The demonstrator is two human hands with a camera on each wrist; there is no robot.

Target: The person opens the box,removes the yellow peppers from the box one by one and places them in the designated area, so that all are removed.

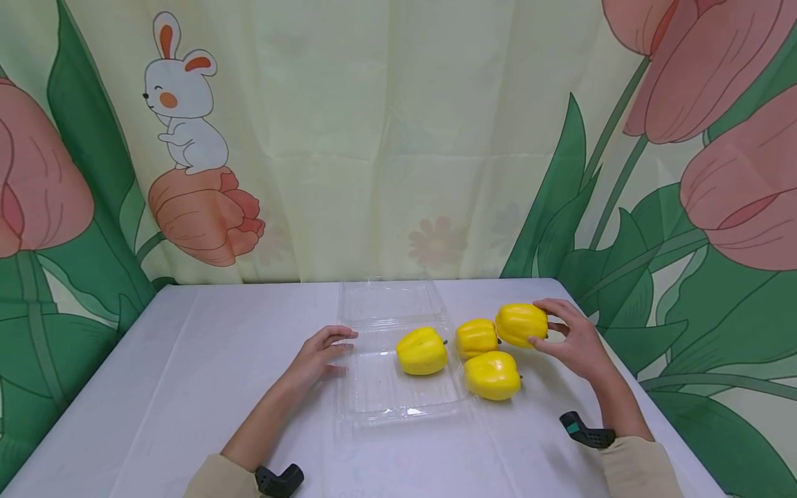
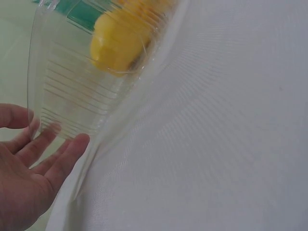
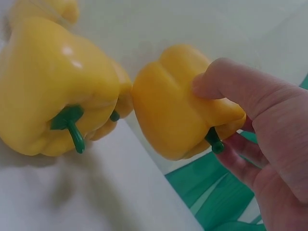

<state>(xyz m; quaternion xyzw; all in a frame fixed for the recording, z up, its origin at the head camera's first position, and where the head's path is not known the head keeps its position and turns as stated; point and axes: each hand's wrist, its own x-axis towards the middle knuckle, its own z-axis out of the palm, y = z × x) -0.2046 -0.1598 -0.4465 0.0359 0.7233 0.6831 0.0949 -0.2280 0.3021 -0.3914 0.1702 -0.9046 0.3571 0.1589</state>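
My right hand (image 1: 569, 339) holds a yellow bell pepper (image 1: 521, 325) at its stem end, thumb on the near side and fingers on the far side. Its green stem (image 3: 214, 140) shows in the right wrist view. The fingers of my left hand (image 1: 320, 356) reach loosely to the left edge of a clear plastic clamshell box (image 1: 373, 394), right at its wall in the left wrist view. One yellow pepper (image 1: 422, 351) lies inside the box's near half. Two more, a rear pepper (image 1: 477, 338) and a front pepper (image 1: 492, 375), sit beside its right edge.
The box's clear lid (image 1: 392, 302) lies folded back toward the far edge of the white-covered table (image 1: 205, 360). Behind it hangs a curtain (image 1: 349, 138) printed with tulips and a rabbit. The table's right edge runs close by my right forearm.
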